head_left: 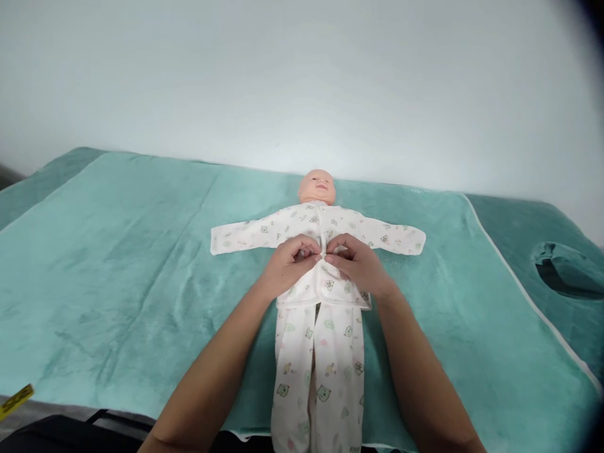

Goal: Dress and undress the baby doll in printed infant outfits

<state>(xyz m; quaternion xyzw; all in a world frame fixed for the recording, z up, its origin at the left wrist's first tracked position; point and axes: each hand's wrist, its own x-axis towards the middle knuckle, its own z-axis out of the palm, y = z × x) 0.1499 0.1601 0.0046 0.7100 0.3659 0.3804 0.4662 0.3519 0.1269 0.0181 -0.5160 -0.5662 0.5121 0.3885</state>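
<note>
A baby doll (317, 186) lies on its back, dressed in a white printed shirt (302, 220) with both sleeves stretched out sideways. Matching printed pants (295, 365) cover its legs and run toward me. My left hand (295, 261) pinches the shirt's front opening from the left, at about the middle of the chest. From the right, my right hand (353, 259) pinches the same front edge, its fingertips almost meeting those of the left. Whatever fastener sits between the fingertips is too small to make out. Below the hands, the shirt's hem lies over the top of the pants.
A teal blanket (117, 270) with a pale edge is spread under the doll, over a darker teal padded table (523, 220). That table has an oval hole (569, 270) at the right. A white wall (283, 82) stands behind. A yellow-black strip (16, 401) shows at lower left.
</note>
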